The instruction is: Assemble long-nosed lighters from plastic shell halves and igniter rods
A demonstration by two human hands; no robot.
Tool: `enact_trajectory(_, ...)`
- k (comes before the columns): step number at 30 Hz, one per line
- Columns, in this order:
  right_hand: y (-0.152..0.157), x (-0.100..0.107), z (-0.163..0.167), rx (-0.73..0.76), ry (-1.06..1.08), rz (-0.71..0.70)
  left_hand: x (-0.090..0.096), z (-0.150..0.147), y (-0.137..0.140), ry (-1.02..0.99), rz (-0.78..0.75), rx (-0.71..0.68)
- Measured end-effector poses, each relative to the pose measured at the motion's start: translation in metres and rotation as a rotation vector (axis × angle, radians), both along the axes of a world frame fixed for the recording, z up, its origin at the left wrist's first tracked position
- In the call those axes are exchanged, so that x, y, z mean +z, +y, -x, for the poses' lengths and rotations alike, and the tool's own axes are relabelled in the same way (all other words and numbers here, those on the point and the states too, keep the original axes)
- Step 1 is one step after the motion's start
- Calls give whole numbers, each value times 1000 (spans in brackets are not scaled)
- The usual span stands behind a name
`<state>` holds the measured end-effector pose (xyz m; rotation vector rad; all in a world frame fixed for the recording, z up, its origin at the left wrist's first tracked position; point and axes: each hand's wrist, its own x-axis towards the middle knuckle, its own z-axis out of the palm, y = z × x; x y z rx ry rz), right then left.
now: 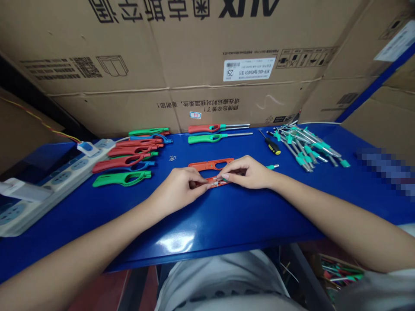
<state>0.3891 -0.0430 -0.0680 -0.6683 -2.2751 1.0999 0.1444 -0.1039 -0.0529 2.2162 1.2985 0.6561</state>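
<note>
Just in front of me on the blue table, both hands work at an orange lighter handle half [214, 185] with pale wires and small inner parts in it. My left hand [186, 185] pinches its left end between thumb and fingers. From the right, my right hand [248, 172] is closed at the thin wires [221, 182] over the shell, partly covering it. Behind them lies the matching orange handle half [205, 166], inner side up. A green-collared metal tube end [272, 166] shows past my right hand; what it joins is hidden.
Red, blue and green handle shells [123, 178] lie at left beside a white power strip [78, 170]. Two long lighters [207, 138] lie at the back. Small screws [172, 158], a screwdriver [272, 146] and a pile of metal tubes [308, 147] surround the work. A cardboard wall [129, 103] stands behind.
</note>
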Motion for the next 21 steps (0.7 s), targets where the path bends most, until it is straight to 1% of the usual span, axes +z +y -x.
enact_trajectory(7,-4,4,-1,54,-39,-214,-1,0,1,-24,-35,-24)
enact_trajectory(10,-8,8,-1,107,-75,-295,1,0,0,13,-44,-34)
enact_trajectory(13,-10,10,-1,129,-110,-349,3,0,-1,66,-55,-31)
enact_trajectory(16,-10,9,0,112,-100,-324,3,0,-2,94,-75,-11)
enact_trajectory(21,-5,4,0,43,-52,-180,3,-2,-4,86,-68,-22)
